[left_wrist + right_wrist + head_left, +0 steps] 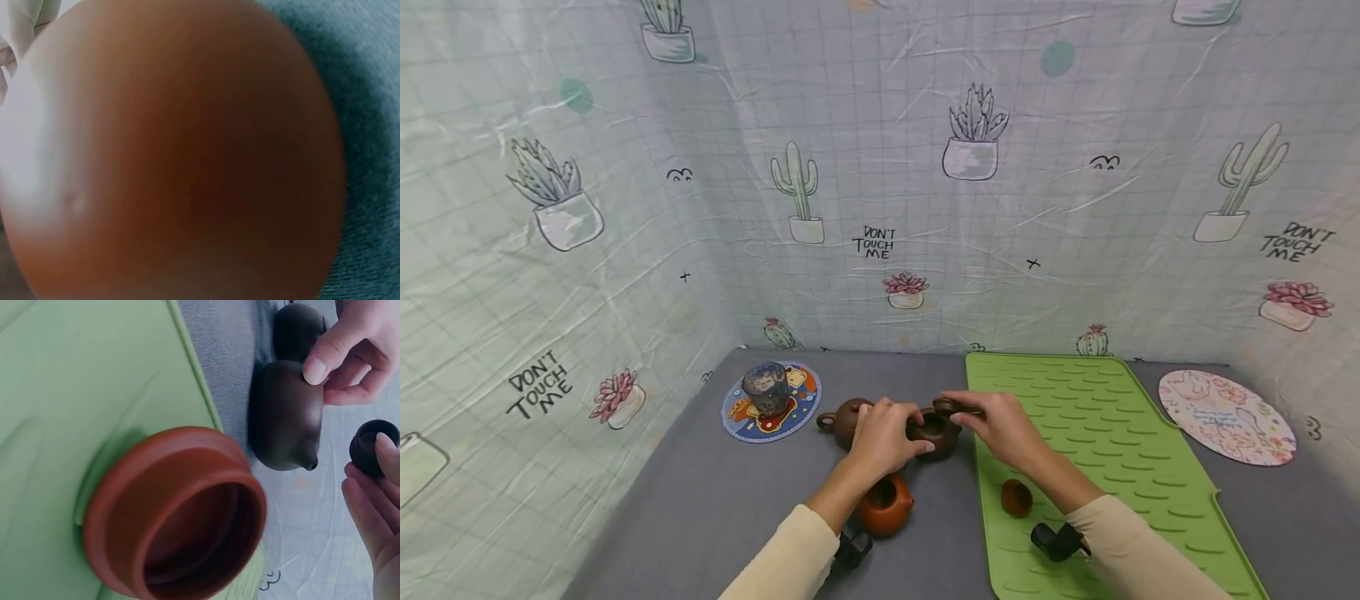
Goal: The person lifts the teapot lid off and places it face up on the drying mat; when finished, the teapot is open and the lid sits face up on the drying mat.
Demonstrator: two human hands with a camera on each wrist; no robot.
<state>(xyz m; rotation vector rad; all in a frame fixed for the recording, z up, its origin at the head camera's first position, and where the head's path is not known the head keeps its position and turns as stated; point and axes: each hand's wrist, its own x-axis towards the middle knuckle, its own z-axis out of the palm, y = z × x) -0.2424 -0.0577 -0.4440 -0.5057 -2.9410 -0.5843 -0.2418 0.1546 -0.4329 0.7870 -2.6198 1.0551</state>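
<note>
My left hand (887, 437) grips a dark brown teapot (936, 446) at its left side, thumb against the wall. The pot is uncovered, its round mouth facing up; in the right wrist view the teapot (284, 415) shows a short spout. Just right of its mouth, my right hand (1000, 421) pinches a small dark lid (369, 450) between thumb and fingers. Partly behind the left hand sits a second dark teapot (847, 421) with a loop handle. An orange-brown teapot (883, 521) without a lid stands below the left wrist; this teapot (187, 150) fills the left wrist view, blurred.
A reddish lid (1017, 498) lies on the green ridged mat (1090, 417) under my right forearm. At the back left, a dark glass (765, 390) stands on a round blue coaster (735, 421). A pink patterned oval mat (1225, 417) lies at the right.
</note>
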